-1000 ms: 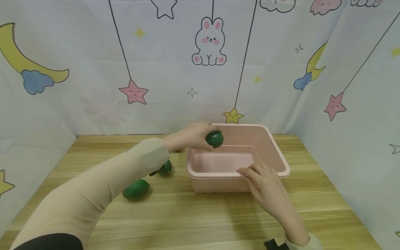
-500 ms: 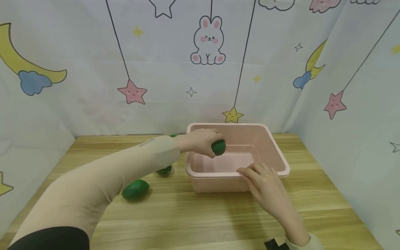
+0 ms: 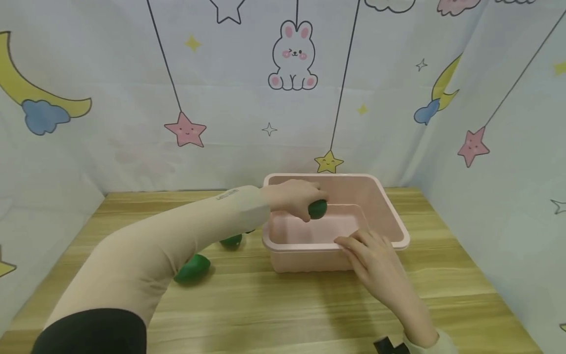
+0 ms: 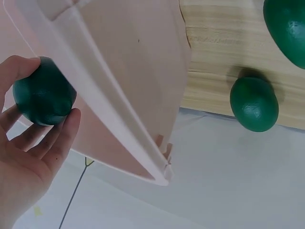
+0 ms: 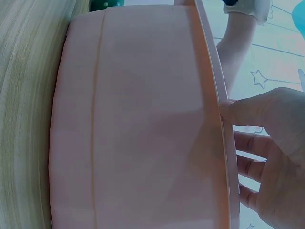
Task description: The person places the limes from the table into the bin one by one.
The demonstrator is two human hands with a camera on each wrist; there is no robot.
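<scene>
My left hand [image 3: 295,196] holds a shiny dark green oval fruit [image 3: 317,209] over the inside of a pink plastic basin [image 3: 283,260]. In the left wrist view, the thumb and fingers curl around the held fruit [image 4: 45,93], close to the basin's side wall. With its thumb outside and its fingers over the front rim, my right hand [image 3: 378,265] pinches the basin. The right wrist view shows that thumb against the outer side of the rim [image 5: 224,143]. The basin floor visible in the head view is bare pink plastic.
Left of the basin, similar green fruits lie on the wooden table [image 3: 265,314]: one nearer [image 3: 193,269], one farther back [image 3: 231,241]. My left sleeve partly covers both. Another fruit [image 4: 255,104] shows beside the basin. A printed cloth [image 3: 230,88] hangs behind the table.
My left hand has moved right and farther over the basin, carrying the green fruit. The right hand stays on the front rim. The view has shifted slightly.
</scene>
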